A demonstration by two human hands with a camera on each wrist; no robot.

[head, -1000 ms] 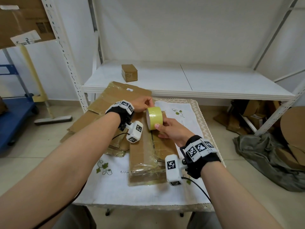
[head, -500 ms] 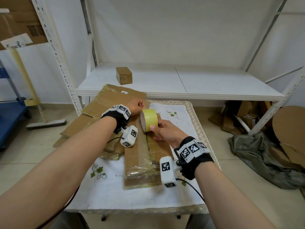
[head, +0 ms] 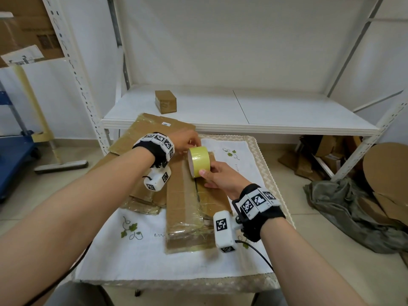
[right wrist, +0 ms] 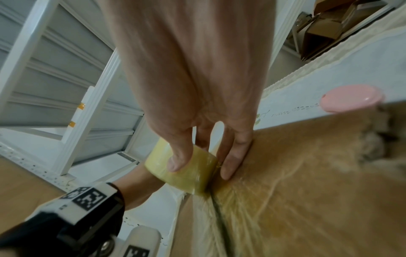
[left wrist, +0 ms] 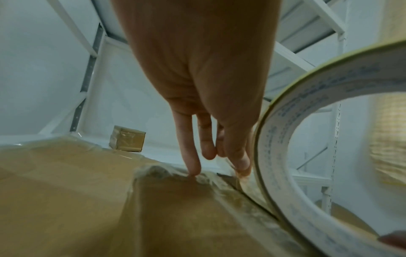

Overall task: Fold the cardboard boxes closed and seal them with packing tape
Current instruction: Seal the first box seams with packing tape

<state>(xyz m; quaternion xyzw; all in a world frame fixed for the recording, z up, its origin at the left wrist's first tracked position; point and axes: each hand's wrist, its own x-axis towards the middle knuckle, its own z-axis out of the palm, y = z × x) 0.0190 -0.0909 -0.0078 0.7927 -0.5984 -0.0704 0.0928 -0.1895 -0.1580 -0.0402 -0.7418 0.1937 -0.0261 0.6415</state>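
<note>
The surface (head: pixel 242 155) is crowded in the middle. A long cardboard box (head: pixel 183 199) lies there, with the right hand (head: pixel 223 177) and its tape roll (head: pixel 198 161) over the far end. The left hand (head: pixel 185 142) blocks the way just beside the roll. Flat cardboard sheets (head: pixel 141 138) fill the left edge. Bare cloth shows near the front (head: pixel 154 257) and along the right side. Behind, the shelf (head: pixel 287 111) has wide flat room, with only a small box (head: pixel 165 104) at its left.
</note>
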